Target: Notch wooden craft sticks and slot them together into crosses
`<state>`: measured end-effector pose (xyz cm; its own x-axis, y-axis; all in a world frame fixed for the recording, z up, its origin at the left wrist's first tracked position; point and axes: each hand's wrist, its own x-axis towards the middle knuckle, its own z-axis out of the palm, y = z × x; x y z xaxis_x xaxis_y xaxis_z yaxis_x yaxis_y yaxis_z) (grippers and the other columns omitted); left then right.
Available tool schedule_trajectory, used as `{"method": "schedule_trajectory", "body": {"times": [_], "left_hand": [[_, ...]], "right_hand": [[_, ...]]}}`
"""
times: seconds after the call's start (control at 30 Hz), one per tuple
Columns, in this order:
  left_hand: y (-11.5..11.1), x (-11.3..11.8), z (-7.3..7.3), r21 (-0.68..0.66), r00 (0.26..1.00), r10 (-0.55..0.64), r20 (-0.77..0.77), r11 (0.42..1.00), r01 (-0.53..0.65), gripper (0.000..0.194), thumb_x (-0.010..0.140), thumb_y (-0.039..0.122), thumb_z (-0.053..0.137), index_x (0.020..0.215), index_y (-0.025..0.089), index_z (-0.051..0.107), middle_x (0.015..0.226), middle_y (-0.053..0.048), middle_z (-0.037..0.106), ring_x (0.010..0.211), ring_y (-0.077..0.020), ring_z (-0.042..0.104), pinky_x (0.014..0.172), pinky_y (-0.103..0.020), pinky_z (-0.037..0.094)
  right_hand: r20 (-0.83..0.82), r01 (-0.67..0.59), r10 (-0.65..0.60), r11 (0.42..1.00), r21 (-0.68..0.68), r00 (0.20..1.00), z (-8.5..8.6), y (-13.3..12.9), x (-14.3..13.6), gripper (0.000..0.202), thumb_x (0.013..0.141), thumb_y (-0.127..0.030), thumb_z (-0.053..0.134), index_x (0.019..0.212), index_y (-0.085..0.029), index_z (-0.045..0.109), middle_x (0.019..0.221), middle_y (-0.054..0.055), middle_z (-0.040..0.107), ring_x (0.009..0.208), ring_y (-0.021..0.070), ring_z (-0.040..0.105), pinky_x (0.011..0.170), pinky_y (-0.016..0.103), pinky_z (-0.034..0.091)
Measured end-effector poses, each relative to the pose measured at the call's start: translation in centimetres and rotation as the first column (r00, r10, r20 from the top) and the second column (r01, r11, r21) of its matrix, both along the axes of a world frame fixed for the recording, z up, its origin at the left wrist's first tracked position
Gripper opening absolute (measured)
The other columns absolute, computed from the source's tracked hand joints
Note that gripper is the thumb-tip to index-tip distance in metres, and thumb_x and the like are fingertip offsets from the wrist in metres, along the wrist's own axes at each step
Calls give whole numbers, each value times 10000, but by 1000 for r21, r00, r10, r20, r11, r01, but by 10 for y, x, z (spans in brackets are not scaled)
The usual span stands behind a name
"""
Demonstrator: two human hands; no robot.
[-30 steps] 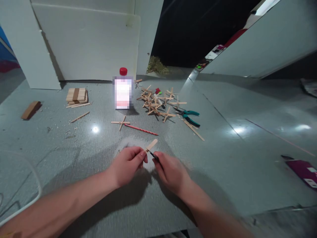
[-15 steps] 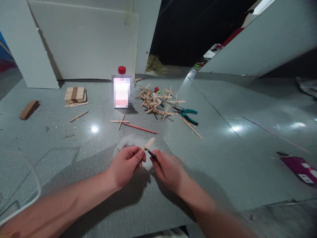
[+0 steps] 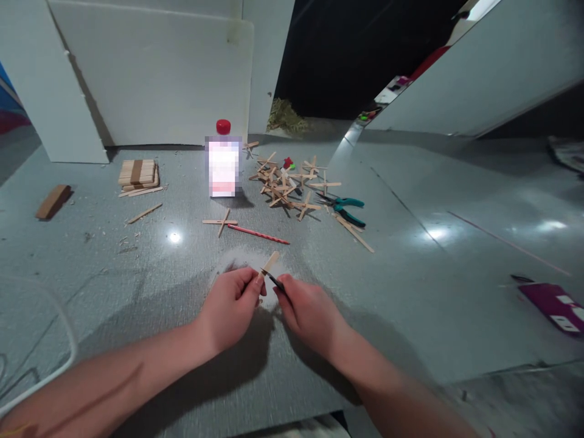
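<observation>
Between the fingers of my left hand [image 3: 232, 304] is a wooden stick [image 3: 271, 261], its rounded end pointing up and away. My right hand [image 3: 310, 307] grips a dark, narrow tool [image 3: 275, 281], whose tip touches the stick just beyond my left fingertips. The rest of the tool is hidden in my fist. Beyond my hands, two crossed sticks [image 3: 220, 222] lie beside a red striped pencil [image 3: 259, 234]. Farther off is a pile of crossed sticks [image 3: 278, 185], with teal-handled pliers [image 3: 344, 207] to its right.
A red-capped bottle [image 3: 223, 164] stands behind the crossed sticks. To the left lie a banded stick bundle [image 3: 137, 173] and a brown block [image 3: 53, 202]. A purple object [image 3: 547, 304] rests at the right. White panels [image 3: 155, 79] rise at the back.
The stick in my left hand has tilted a little more upright and shifted slightly left. The tool in my right hand has moved slightly left with it.
</observation>
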<state>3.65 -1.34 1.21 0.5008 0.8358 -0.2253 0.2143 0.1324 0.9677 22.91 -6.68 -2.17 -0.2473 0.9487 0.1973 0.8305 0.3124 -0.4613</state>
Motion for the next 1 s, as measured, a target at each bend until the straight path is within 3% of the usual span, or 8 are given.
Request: {"method": "schedule_trajectory", "body": {"times": [0.23, 0.53, 0.83, 1.0], "left_hand": [[0, 0, -1, 29, 1000, 12, -14, 1000, -12, 366, 940, 519, 547, 753, 207, 586, 606, 49, 465, 573, -124, 389, 554, -272, 266], [1, 0, 1, -62, 997, 11, 78, 998, -7, 414, 929, 578, 603, 746, 207, 582, 568, 65, 439, 536, -108, 348, 531, -252, 262], [-6, 4, 8, -211, 975, 31, 221, 977, 17, 503, 892, 687, 643, 754, 213, 551, 518, 98, 378, 476, -79, 282, 484, -232, 231], [-14, 3, 18, -391, 915, 48, 400, 912, 123, 582, 809, 724, 795, 732, 201, 552, 500, 110, 364, 462, -51, 240, 463, -218, 193]], "right_hand": [[16, 12, -11, 1000, -20, 1000, 0, 1, -1, 195, 1056, -186, 430, 916, -235, 556, 734, 37, 713, 586, 180, 623, 583, 305, 330], [-19, 0, 0, 1000, -27, 1000, -2, 2, 1, 186, 1048, -187, 448, 916, -240, 568, 737, 34, 712, 589, 178, 619, 577, 300, 351], [-56, -41, 44, 997, 58, 997, -3, 2, 2, 193, 1061, -199, 432, 923, -238, 561, 739, 33, 705, 586, 179, 606, 583, 299, 365], [-83, -41, 53, 990, 137, 995, -7, -3, 1, 175, 1063, -213, 429, 952, -243, 561, 718, 28, 688, 594, 187, 603, 590, 307, 382]]}}
